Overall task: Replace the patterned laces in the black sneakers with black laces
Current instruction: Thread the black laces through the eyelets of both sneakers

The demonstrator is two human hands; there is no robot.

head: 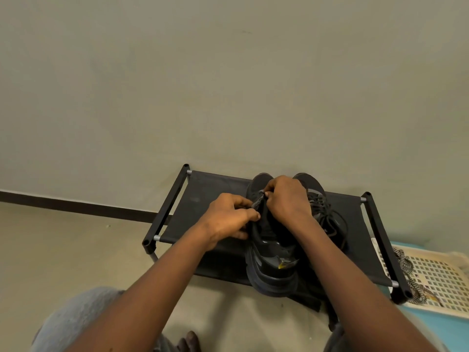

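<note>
Here, basket (442, 282) w/ lace (404, 263) (L hand (228, 217), R hand (289, 199) on sneaker (271, 259)).

Single view, head-worn, wide-angle. The camera rides on the person and faces forward toward the wall (228, 72), tilted down. The wall fills the upper half of the frame, and the skirting board (76, 203) runs slanted across the left.

The shoe rack (203, 199) sits below centre, seen from above and from its front side (its end bars splay outward, as a wide lens gives).

Range is close. Both forearms enter from the bottom edge. The left hand (228, 217) and right hand (289, 199) pinch a lace (258, 201) over the near sneaker (271, 250), just under mid-frame.

The lower left corner cuts a knee (76, 318). The right edge cuts a white basket (436, 275).
</note>
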